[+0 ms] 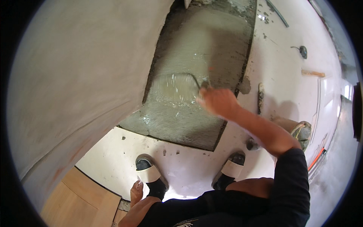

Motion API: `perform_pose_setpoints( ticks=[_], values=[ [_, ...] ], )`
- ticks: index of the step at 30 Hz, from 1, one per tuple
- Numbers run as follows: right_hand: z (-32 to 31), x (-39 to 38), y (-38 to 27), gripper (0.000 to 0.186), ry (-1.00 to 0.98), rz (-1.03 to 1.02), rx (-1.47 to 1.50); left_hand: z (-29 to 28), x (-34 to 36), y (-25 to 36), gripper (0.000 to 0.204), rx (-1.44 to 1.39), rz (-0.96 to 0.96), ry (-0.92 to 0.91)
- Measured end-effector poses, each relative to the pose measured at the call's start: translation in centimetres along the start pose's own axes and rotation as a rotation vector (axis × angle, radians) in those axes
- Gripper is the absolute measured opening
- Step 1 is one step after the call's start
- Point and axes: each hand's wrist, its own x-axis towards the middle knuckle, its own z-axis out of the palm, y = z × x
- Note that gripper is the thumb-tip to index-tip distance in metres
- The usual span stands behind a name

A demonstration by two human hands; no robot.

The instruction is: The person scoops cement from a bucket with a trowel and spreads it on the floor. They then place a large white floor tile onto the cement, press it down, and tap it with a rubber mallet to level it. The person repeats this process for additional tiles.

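My right hand is closed round the handle of a roller with a thin bent frame. The roller is smeared by motion over a shallow rectangular recess filled with wet, shiny grey material. Its streaked head lies left of the hand, and fine detail is lost in the blur. Low on the left, my left hand hangs beside my left slipper. Its fingers are curled together, and whatever they may hold is hidden.
A pale wall rises close on the left. On the white floor to the right lie a speckled stick-like tool, a wooden handle, a dark rounded object, a grey tube and a bag-like bundle. Wooden boards are at lower left.
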Motion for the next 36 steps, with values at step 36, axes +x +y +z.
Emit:
perform_pose_setpoints(
  ticks=[36],
  values=[
    [-2.8,7.6,10.1,0.042,0.707,0.644,1.207,-7.3,10.3,6.3,0.047,-0.082,0.455,0.120]
  ],
)
